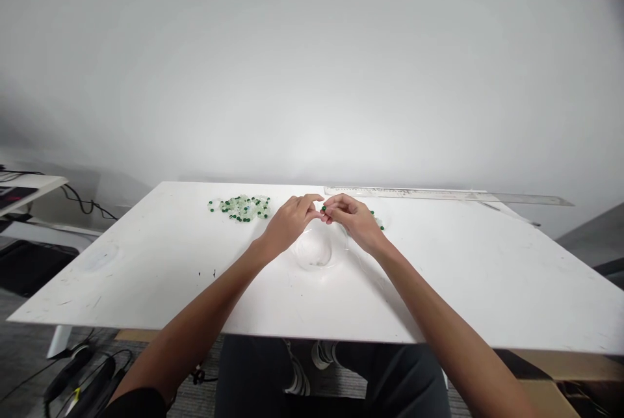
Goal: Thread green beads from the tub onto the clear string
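My right hand [351, 216] pinches a small dark green bead [324, 209] between its fingertips. Close beside it, my left hand [292, 218] has its index finger and thumb apart, with the thumb tip at or near the right fingertips. I cannot make out anything in the left fingers. Below both hands a clear round bowl [312, 250] rests on the white table. To the left lies a loose pile of green and pale clear beads [244, 208]. A few more green and clear beads [379, 220] show behind my right hand, which partly hides them.
A long clear ruler [414, 194] lies along the table's back edge, against the wall, and sticks out past the right corner. Small dark specks [207, 273] mark the white table [487, 275] at front left. Black cables [85, 372] hang and lie on the floor at left.
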Demonstrator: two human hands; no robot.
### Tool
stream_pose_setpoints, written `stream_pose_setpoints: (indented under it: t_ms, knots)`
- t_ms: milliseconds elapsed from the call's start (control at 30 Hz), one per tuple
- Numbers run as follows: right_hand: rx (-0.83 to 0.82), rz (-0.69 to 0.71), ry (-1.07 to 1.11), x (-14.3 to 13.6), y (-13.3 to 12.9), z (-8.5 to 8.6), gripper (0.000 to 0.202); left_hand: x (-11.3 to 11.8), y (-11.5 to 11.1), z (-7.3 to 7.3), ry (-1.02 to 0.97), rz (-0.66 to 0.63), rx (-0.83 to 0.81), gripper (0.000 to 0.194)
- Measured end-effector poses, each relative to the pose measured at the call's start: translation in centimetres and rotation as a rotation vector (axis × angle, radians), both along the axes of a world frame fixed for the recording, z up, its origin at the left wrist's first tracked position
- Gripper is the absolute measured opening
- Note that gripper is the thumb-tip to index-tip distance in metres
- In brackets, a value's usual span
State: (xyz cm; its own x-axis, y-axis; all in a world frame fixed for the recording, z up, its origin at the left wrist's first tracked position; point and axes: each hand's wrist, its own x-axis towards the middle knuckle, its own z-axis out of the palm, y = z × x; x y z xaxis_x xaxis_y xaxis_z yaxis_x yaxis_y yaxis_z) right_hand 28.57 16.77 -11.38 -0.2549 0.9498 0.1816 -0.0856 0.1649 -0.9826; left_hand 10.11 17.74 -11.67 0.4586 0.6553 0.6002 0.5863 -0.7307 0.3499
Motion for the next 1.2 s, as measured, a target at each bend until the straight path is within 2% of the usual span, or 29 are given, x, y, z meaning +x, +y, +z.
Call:
stream_pose_setpoints:
  t_ms: [300, 433, 533, 633, 733, 833, 933, 1033, 1200]
  knots:
    - [0.041, 0.001, -0.071, -0.1, -0.2, 0.2, 0.016, 0.0, 0.0, 0.0, 0.006, -0.019, 0.002, 0.024]
    - [0.069, 0.011, -0.119, -0.1, -0.2, 0.3, 0.016, 0.1, 0.0, -0.1, 0.038, -0.048, 0.064, 0.015]
    - [0.098, -0.039, -0.175, 0.0, -0.1, 0.4, 0.019, 0.1, 0.1, -0.1, 0.069, -0.052, 0.114, 0.014]
    - [0.161, -0.206, -0.189, 0.4, 0.0, 0.5, 0.018, 0.0, 0.1, 0.3, 0.078, -0.001, 0.074, 0.008]
    - [0.304, -0.526, -0.105, 1.4, 0.4, 0.9, 0.015, -0.1, 0.1, 0.8, 0.104, 0.077, 0.036, 0.008]
    - [0.462, -0.864, 0.053, 3.0, 1.0, 1.6, 0.014, -0.3, 0.4, 1.0, 0.163, 0.15, 0.073, 0.01]
    - [0.535, -1.088, 0.204, 4.7, 1.6, 2.3, 0.012, -0.7, 0.6, 1.1, 0.218, 0.192, 0.128, 0.015]
    - [0.537, -1.182, 0.303, 6.3, 1.9, 2.7, 0.008, -1.2, 0.8, 1.1, 0.217, 0.203, 0.165, 0.017]
    - [0.515, -1.155, 0.414, 7.5, 2.3, 2.4, 0.007, -1.5, 0.6, 1.6, 0.067, 0.096, 0.026, 0.019]
